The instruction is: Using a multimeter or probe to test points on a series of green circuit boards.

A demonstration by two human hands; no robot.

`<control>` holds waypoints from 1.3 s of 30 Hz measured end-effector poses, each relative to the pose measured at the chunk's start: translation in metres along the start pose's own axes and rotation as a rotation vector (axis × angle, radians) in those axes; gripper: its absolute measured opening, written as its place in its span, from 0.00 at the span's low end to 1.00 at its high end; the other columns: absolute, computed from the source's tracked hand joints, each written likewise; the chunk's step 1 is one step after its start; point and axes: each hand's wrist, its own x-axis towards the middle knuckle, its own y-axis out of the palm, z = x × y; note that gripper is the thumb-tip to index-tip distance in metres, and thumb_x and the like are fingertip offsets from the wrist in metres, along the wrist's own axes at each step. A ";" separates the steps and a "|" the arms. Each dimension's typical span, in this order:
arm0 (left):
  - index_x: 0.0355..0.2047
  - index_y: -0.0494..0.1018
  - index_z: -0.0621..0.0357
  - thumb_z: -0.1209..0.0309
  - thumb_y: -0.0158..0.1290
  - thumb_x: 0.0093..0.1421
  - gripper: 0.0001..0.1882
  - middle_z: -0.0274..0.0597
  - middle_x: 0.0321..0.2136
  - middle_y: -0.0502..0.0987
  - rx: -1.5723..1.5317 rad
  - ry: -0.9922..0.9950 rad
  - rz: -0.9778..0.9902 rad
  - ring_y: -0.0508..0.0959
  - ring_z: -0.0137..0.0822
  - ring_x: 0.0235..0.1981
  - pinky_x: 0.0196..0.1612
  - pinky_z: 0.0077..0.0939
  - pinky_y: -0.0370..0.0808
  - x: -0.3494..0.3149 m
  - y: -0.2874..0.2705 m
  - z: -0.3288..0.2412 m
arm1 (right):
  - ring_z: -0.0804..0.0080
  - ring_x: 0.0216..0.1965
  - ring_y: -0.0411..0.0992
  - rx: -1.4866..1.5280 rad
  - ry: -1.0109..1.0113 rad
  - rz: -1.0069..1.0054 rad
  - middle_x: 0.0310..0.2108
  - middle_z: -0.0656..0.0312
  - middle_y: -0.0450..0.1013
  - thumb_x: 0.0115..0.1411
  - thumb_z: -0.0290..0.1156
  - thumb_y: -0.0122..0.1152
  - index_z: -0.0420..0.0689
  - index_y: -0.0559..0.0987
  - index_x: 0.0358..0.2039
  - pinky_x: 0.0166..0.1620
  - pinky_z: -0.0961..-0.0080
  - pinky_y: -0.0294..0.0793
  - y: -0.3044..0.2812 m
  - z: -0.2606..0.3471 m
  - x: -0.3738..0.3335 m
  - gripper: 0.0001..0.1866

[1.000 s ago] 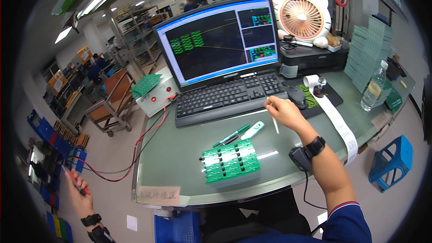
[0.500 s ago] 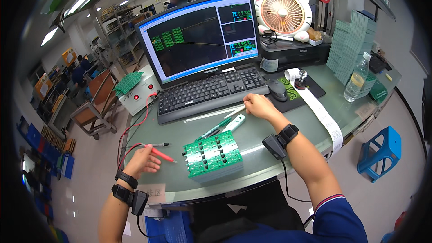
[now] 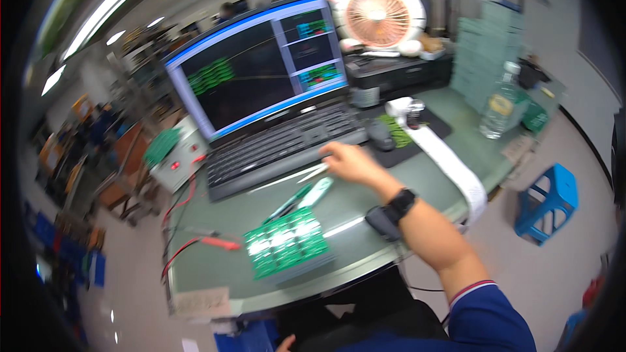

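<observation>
My right hand (image 3: 352,163) is in front of the keyboard (image 3: 280,143), its fingers pinched at the upper end of a slim white pen-like stick (image 3: 314,173). Blur hides the exact grip. Of my left hand (image 3: 285,343), only a bit of finger shows at the bottom edge, below the table. A stack of green circuit boards (image 3: 287,242) stands near the front of the table. Just behind it lie a green pen (image 3: 287,203) and a white-and-green handled tool (image 3: 317,192). Left of the stack rests a red test probe (image 3: 220,243) on its cable.
A monitor (image 3: 254,65) stands behind the keyboard. To the right are a mouse (image 3: 380,135), a paper strip (image 3: 450,163), a water bottle (image 3: 501,104) and stacked boards (image 3: 486,58). A white box (image 3: 176,160) is at left; a blue stool (image 3: 548,202) stands on the floor.
My left hand has left the red probe and dropped almost out of view below the table edge. The probe now lies on the table. The view has shifted and blurred; my right hand stays by the stick.
</observation>
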 end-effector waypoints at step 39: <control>0.64 0.58 0.59 0.61 0.47 0.68 0.28 0.50 0.60 0.64 -0.098 -0.402 0.296 0.63 0.42 0.61 0.63 0.31 0.58 0.045 0.004 0.021 | 0.51 0.40 0.75 -0.083 0.037 -0.026 0.36 0.53 0.78 0.58 0.33 0.52 0.47 0.77 0.39 0.43 0.54 0.74 0.006 0.004 -0.009 0.10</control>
